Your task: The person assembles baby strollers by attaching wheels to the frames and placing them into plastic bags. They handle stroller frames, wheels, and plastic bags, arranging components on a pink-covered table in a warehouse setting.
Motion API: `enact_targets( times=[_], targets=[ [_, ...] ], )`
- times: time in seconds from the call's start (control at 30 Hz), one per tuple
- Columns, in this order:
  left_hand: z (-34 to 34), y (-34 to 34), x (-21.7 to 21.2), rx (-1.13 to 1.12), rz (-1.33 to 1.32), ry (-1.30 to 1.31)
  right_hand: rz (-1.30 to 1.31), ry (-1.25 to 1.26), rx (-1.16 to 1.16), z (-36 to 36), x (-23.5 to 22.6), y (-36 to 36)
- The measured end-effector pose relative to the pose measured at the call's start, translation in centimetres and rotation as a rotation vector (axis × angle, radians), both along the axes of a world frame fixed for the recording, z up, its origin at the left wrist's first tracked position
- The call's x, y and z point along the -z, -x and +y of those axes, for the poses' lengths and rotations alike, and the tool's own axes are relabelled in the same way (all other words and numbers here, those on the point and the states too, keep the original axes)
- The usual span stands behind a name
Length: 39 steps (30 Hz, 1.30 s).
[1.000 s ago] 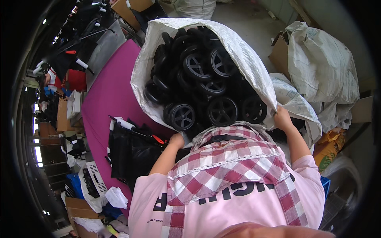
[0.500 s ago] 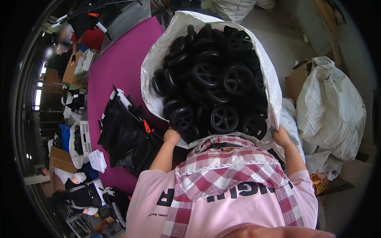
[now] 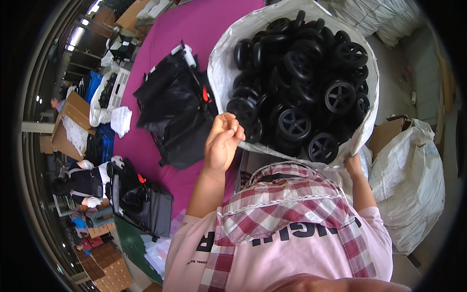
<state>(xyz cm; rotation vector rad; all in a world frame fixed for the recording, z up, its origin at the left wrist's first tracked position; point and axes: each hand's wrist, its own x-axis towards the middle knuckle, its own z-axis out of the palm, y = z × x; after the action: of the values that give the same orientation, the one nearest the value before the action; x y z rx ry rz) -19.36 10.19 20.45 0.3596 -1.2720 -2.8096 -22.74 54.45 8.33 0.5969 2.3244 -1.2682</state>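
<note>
A large white woven sack (image 3: 221, 58) stands in front of me with its mouth wide. Inside it lie many black wheels (image 3: 294, 124), small and spoked, heaped in a pile. My right hand (image 3: 354, 166) grips the sack's near right rim, fingers closed on the fabric. My left hand (image 3: 223, 142) is raised at the near left rim, beside the wheels. Its fingers are curled in toward the thumb, and nothing shows between them. To its left, a folded black fabric frame (image 3: 177, 107) with white and red parts lies on the purple table cover (image 3: 151, 63).
More full white sacks (image 3: 408, 180) stand to the right, by a cardboard box (image 3: 389, 134). A stack of white paper (image 3: 121, 120) sits at the table's left edge. Another black folded frame (image 3: 141, 204) is at lower left. A person (image 3: 87, 182) works at far left.
My left hand has come off the sack's rim and risen, its fingers curled. My right hand still grips the rim. The view has turned, so the sack now appears further right.
</note>
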Motion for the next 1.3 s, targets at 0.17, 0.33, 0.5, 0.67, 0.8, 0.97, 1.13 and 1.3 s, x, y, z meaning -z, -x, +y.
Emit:
enact_targets(
  times=[0.17, 0.33, 0.5, 0.67, 0.8, 0.97, 1.13, 1.3],
  targets=[
    [-0.7, -9.1, 1.0, -0.108, 0.048, 0.140, 0.000, 0.001, 0.180, 0.2, 1.0, -1.7],
    [-1.9, -19.4, 2.0, -0.167, -0.102, 0.189, 0.008, -0.135, 0.182, 0.8, 3.9, -0.7],
    [-4.0, -26.7, 3.6, -0.173, -0.185, 0.350, 0.064, 0.025, 0.371, -4.4, 3.6, -0.2],
    [-3.5, -31.2, 6.2, -0.292, -0.251, 0.237, -0.120, 0.031, 0.230, -5.0, 0.9, -1.8],
    [-2.6, -33.8, 11.9, -0.258, -0.246, 0.067, -0.292, -0.175, -0.219, -8.4, -3.7, -4.8],
    [-2.0, -34.8, 16.0, -0.341, -0.235, -0.090, -0.215, -0.511, -0.641, -15.4, -9.1, -7.6],
    [-1.7, -40.6, 15.2, -0.363, -0.292, -0.088, -0.162, -0.411, -0.618, -19.3, -5.3, -6.2],
    [-4.1, -45.6, 13.4, -0.513, -0.441, 0.061, -0.080, -0.139, -0.772, -29.4, -4.9, -7.8]
  ],
)
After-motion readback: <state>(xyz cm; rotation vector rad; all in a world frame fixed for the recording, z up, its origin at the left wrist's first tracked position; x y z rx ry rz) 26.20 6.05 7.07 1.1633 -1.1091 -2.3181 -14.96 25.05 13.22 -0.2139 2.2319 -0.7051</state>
